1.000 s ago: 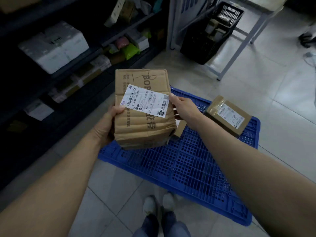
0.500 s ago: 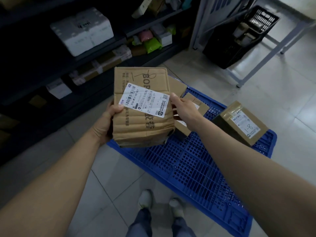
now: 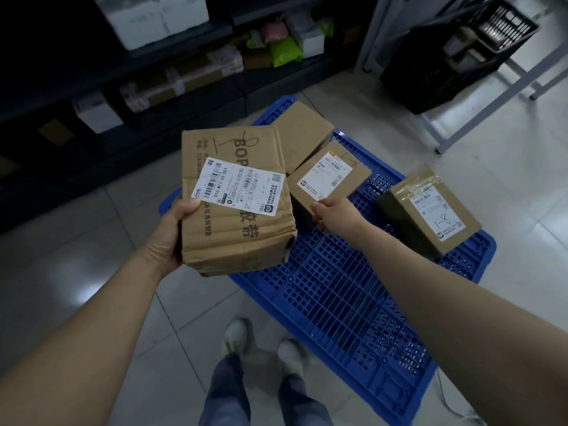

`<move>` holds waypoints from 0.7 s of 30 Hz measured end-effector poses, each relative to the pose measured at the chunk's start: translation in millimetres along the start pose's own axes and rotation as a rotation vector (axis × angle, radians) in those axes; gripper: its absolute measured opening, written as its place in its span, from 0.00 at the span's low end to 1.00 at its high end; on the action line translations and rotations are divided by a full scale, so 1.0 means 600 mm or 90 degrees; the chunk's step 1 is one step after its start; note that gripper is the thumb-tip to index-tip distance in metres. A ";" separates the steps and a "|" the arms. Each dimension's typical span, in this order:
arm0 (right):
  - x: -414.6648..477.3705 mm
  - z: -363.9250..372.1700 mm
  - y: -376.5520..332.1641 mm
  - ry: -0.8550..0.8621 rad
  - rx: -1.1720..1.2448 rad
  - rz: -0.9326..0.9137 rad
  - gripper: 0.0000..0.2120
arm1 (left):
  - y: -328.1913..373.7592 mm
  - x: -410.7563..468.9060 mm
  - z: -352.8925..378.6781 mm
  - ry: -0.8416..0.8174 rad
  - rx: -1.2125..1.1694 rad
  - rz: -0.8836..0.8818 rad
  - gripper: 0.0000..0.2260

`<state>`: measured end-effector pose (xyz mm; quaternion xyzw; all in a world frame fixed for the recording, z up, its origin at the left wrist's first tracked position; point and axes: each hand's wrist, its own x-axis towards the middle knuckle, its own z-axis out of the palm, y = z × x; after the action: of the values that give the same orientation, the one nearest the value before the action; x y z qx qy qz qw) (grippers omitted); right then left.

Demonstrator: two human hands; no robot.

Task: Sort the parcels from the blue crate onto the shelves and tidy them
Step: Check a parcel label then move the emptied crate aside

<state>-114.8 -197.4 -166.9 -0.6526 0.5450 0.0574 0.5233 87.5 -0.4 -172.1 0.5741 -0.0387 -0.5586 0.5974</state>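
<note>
2 parcels in hand at the blue crate (image 3: 338, 290).
Left hand (image 3: 170, 238) clamped the crumpled parcel (image 3: 236, 216); right hand (image 3: 333, 213) pinched the smaller parcel (image 3: 329, 176) by its near edge.

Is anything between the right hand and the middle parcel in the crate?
Nothing visible: the right hand pinches the middle parcel at its near corner. The big box in the left hand is beside it.

Matt, creased brown cardboard parcel (image 3: 236, 201) with glossy paper label (image 3: 238, 186); perforated blue plastic crate (image 3: 338, 302); glossy tiled floor (image 3: 92, 272); shiny tape on right box (image 3: 430, 210).
</note>
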 end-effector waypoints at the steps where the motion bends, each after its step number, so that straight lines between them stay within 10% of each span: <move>1: 0.005 -0.001 0.009 0.003 -0.005 -0.001 0.14 | -0.008 0.000 -0.001 0.004 -0.009 0.005 0.30; 8: 0.034 0.003 0.034 0.009 -0.020 -0.005 0.13 | -0.045 0.004 -0.015 0.047 -0.059 0.012 0.17; 13: 0.053 0.015 0.028 -0.010 -0.035 0.002 0.17 | -0.043 0.002 -0.034 0.047 -0.054 -0.005 0.32; 21: 0.052 0.027 -0.027 -0.045 0.080 -0.020 0.18 | -0.015 0.003 -0.038 0.041 -0.072 -0.014 0.28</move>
<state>-81.9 -208.0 -184.3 -0.6244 0.5182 0.0379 0.5832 98.4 15.5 -187.3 0.5576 0.0183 -0.5481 0.6232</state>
